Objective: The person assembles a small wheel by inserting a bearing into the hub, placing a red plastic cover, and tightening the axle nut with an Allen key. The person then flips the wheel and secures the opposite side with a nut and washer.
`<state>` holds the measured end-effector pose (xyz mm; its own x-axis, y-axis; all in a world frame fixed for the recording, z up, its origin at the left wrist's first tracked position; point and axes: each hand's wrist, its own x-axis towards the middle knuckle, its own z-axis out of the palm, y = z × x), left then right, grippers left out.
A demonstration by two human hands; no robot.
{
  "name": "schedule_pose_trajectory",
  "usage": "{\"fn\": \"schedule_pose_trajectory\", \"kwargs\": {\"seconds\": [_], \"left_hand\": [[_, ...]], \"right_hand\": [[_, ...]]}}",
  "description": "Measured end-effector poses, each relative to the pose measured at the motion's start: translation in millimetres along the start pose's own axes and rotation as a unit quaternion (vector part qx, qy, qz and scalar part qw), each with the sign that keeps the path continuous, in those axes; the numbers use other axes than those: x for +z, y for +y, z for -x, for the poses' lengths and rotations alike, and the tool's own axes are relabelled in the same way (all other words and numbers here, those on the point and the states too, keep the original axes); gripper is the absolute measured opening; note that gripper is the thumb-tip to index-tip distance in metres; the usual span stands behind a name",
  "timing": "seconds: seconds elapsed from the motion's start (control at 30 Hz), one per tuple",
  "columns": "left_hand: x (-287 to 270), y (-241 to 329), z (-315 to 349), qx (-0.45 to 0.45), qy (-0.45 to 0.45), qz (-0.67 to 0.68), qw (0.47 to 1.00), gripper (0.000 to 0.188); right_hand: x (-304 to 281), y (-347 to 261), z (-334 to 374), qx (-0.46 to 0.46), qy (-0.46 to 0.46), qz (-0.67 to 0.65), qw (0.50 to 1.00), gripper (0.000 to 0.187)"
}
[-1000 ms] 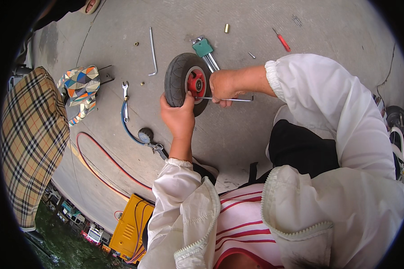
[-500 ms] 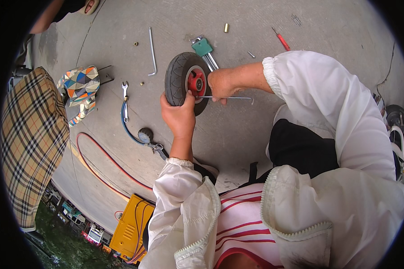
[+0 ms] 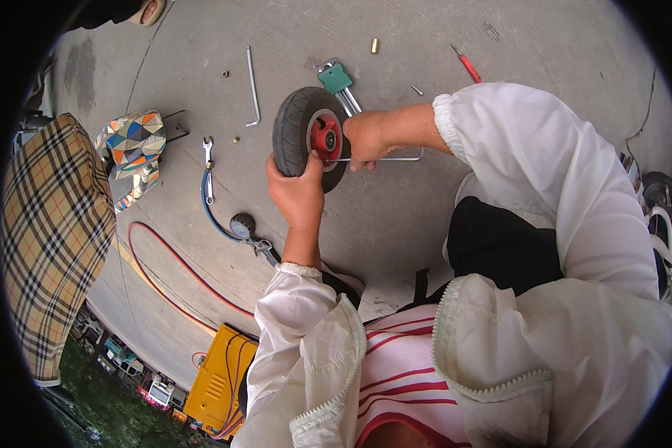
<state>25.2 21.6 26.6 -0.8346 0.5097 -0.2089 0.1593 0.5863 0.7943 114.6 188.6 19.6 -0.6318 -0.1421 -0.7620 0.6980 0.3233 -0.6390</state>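
A small wheel with a black tyre (image 3: 289, 132) and a red hub (image 3: 323, 140) stands on edge on the concrete. My left hand (image 3: 299, 193) grips its near side, thumb on the rim by the hub. A long hex key (image 3: 398, 159) lies level across the wheel's right side, its inner end at the hub and its bent end out to the right. My right hand (image 3: 366, 139) is closed around the key close to the wheel. Just beyond that hand lies a hex key set in a green holder (image 3: 335, 78), partly hidden by it.
On the ground lie another hex key (image 3: 253, 87), a combination wrench (image 3: 208, 170), a red-handled screwdriver (image 3: 467, 66), a brass sleeve (image 3: 375, 46) and a small bolt (image 3: 417, 89). A tyre gauge (image 3: 243, 225) with hose, a yellow case (image 3: 218, 381) and a plaid cover (image 3: 56, 239) are on the left.
The hex key's free bent end has swung from pointing down to pointing up. The wheel has shifted very slightly left. At the upper left, another person's arm has left the view.
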Motion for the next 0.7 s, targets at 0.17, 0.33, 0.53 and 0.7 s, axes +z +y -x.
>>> {"fn": "schedule_pose_trajectory", "kwargs": {"seconds": [0.17, 0.33, 0.53, 0.7], "left_hand": [[2, 3, 0, -0.007, -0.002, 0.001, 1.0, 0.047], [1, 0, 0, 0.01, 0.001, 0.008, 1.0, 0.047], [2, 1, 0, 0.004, 0.001, 0.001, 1.0, 0.046], [2, 3, 1, 0.011, 0.003, -0.01, 1.0, 0.046]], "right_hand": [[2, 1, 0, 0.046, -0.029, -0.057, 0.997, 0.024], [0, 1, -2, 0.015, -0.011, -0.005, 1.0, 0.023], [2, 0, 2, 0.071, -0.019, -0.075, 0.994, 0.023], [2, 5, -6, 0.021, -0.005, 0.0, 1.0, 0.024]]}}
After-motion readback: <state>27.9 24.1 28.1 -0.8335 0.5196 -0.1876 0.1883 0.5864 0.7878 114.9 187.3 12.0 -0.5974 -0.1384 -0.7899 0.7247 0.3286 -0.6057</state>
